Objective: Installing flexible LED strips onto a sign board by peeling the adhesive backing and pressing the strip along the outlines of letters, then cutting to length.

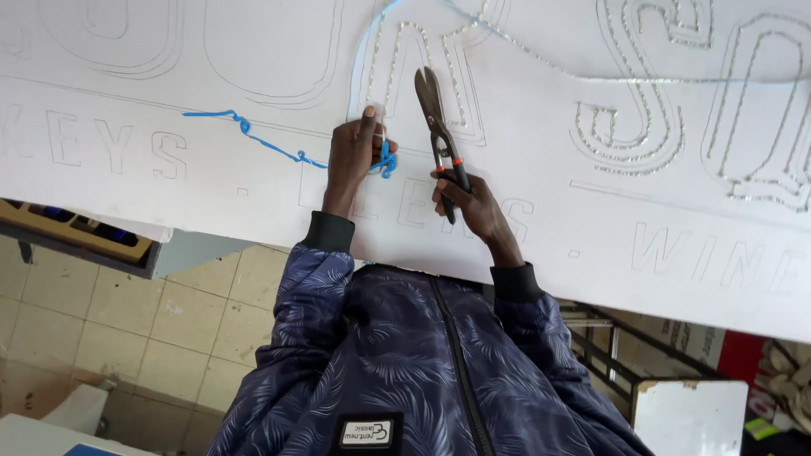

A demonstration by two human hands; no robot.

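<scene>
left hand [353, 156]: blue tube [253, 135] is being pinched against white board [211, 194], trailing away left of the grip | right hand [467, 196]: snips [438, 127] are being gripped tight by the handles, blades shut | tube is likely being felt as light, bendy, best held near its end

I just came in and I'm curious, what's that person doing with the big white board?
A person in a blue leaf-patterned jacket leans over a big white sign board with grooved letter outlines. The left hand presses a thin blue flexible strip onto the board. The right hand holds metal snips with black-and-orange handles, blades closed, pointing away.
</scene>
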